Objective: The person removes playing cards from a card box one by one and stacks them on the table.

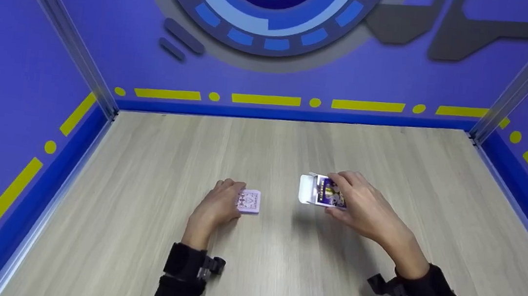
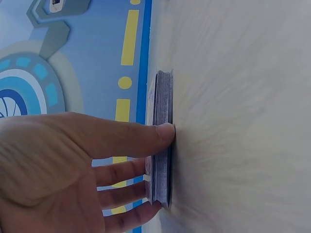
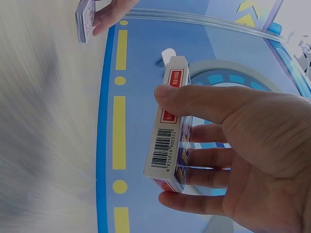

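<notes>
A deck of playing cards [image 1: 249,201] with a patterned back lies flat on the table, left of the middle. My left hand [image 1: 216,204] grips its left part, thumb along the near edge and fingers at the far side; the left wrist view shows the stacked edges of the deck [image 2: 163,97]. To the right, my right hand [image 1: 368,205] holds a card box [image 1: 330,193] above the table, between thumb and fingers. Its white flap [image 1: 306,189] stands open toward the deck. A barcode shows on the side of the box [image 3: 163,150] in the right wrist view. What is inside is hidden.
The light wood table [image 1: 281,267] is bounded by a blue back wall [image 1: 271,82] with yellow marks and by side walls at left and right. Metal posts stand in the back corners. Each wrist wears a black band with a small mount.
</notes>
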`<move>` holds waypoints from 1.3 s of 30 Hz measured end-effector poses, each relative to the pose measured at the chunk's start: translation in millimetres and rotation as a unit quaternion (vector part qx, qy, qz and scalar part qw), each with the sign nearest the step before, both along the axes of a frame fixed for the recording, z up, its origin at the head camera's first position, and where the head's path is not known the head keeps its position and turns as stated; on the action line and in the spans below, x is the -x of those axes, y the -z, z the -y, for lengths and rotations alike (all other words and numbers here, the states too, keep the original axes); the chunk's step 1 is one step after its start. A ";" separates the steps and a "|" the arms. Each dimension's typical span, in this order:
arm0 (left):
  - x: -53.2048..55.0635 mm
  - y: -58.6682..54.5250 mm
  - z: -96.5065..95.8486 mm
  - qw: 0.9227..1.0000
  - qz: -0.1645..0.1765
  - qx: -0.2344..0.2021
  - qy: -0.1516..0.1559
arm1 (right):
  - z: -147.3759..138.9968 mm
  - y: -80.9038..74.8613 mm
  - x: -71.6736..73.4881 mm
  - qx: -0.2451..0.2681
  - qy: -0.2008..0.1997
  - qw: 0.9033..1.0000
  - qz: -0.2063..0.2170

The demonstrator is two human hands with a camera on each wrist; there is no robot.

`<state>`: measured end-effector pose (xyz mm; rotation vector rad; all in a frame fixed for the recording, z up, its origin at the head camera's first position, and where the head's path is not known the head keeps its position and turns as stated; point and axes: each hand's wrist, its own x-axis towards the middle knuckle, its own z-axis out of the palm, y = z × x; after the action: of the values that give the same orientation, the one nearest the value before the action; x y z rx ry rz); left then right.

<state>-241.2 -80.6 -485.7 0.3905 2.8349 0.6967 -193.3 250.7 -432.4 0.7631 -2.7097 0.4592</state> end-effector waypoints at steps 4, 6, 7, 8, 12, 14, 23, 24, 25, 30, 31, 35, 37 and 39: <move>-2.2 -5.0 2.7 1.000 0.012 -0.018 -0.016 | -0.1 0.4 0.2 0.001 -0.001 1.000 0.001; -3.9 -10.4 3.0 0.999 -0.003 -0.028 -0.026 | -0.1 0.8 0.3 0.002 -0.001 1.000 0.003; -4.5 -13.6 2.3 0.999 -0.020 -0.034 -0.028 | -0.1 1.0 0.3 0.002 0.000 1.000 0.003; -5.4 -17.3 1.0 0.998 -0.041 -0.043 -0.032 | -0.1 1.3 0.5 0.002 -0.001 1.000 0.003; -13.0 -34.4 -15.9 0.983 -0.145 -0.107 -0.035 | 0.9 1.8 1.6 0.001 -0.004 1.000 0.003; -20.2 -42.2 -31.3 0.970 -0.179 -0.164 -0.029 | 1.8 2.3 1.8 0.001 -0.006 1.000 0.004; -47.3 -37.5 -93.7 0.924 -0.192 -0.323 0.066 | 12.1 3.3 -2.9 -0.010 -0.015 1.000 -0.006; -47.5 -34.3 -95.6 0.924 -0.189 -0.326 0.066 | 13.8 3.0 -3.9 -0.012 -0.018 1.000 -0.007; -47.4 -31.9 -96.7 0.925 -0.185 -0.327 0.062 | 15.4 2.7 -4.6 -0.014 -0.022 1.000 -0.009; -44.9 -23.0 -96.9 0.929 -0.142 -0.341 0.026 | 20.9 1.5 -7.1 -0.016 -0.040 0.999 -0.017; -44.6 -22.4 -97.1 0.930 -0.132 -0.343 0.019 | 21.3 1.4 -7.5 -0.016 -0.042 0.999 -0.018; -44.1 -21.4 -98.4 0.933 -0.101 -0.345 -0.005 | 22.0 1.1 -8.6 -0.015 -0.045 0.999 -0.022; -43.9 -21.5 -98.9 0.934 -0.094 -0.345 -0.011 | 22.1 0.7 -9.1 -0.016 -0.046 0.999 -0.024; -43.7 -21.5 -98.8 0.934 -0.090 -0.346 -0.012 | 22.8 0.4 -9.3 -0.017 -0.049 0.998 -0.025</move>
<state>-197.6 18.2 -464.2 0.5384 2.6612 1.7464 -184.0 228.0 -432.7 0.9085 -2.6481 0.4105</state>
